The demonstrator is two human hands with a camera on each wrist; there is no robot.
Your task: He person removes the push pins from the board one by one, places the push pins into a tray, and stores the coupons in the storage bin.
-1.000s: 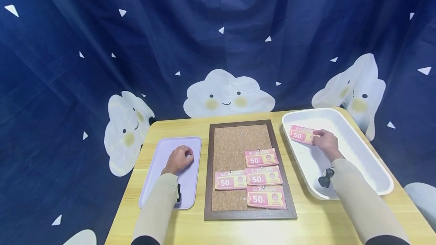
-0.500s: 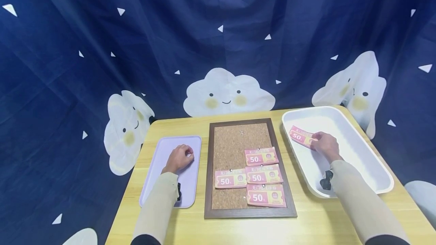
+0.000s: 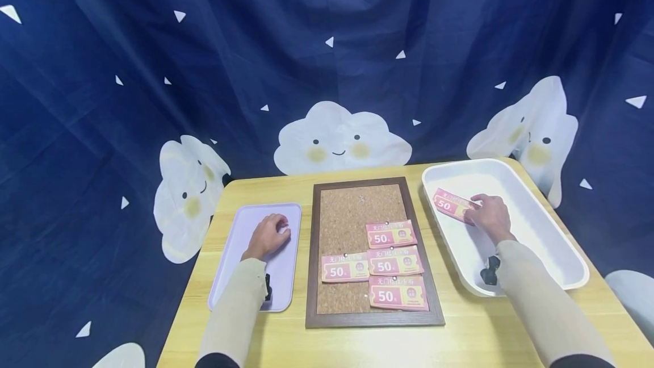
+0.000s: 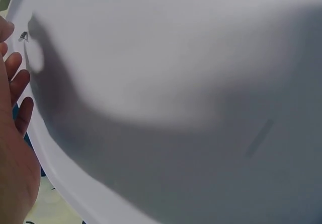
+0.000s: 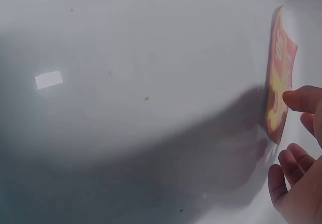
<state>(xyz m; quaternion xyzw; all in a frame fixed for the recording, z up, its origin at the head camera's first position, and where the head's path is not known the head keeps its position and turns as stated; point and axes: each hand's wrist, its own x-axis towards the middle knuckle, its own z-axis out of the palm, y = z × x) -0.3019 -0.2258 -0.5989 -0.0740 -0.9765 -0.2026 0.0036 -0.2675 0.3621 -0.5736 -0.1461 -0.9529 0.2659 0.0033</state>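
Note:
My left hand (image 3: 268,235) is over the lilac tray (image 3: 238,243), its fingers loosely bent and nothing visible between them. In the left wrist view a tiny pin (image 4: 23,36) lies near the tray's edge, close to the fingertips. Inside the white basin (image 3: 531,226), my right hand (image 3: 490,216) touches a pink and yellow coupon (image 3: 449,204) marked 50. The right wrist view shows one digit against that coupon (image 5: 278,73), slightly bowed, while the other fingers stand apart from it. Several similar coupons (image 3: 390,262) hang pinned on the brown-framed corkboard (image 3: 339,209).
The corkboard sits between tray and basin on a wooden table (image 3: 286,345). Small clear pins (image 3: 362,199) stick in its upper part. A dark blue curtain (image 3: 327,61) with clouds and triangles encloses the back and sides.
The right thumb and finger have parted at the coupon, which has tilted and shifted slightly. The left thumb and index finger have spread a little. The head view has shifted slightly.

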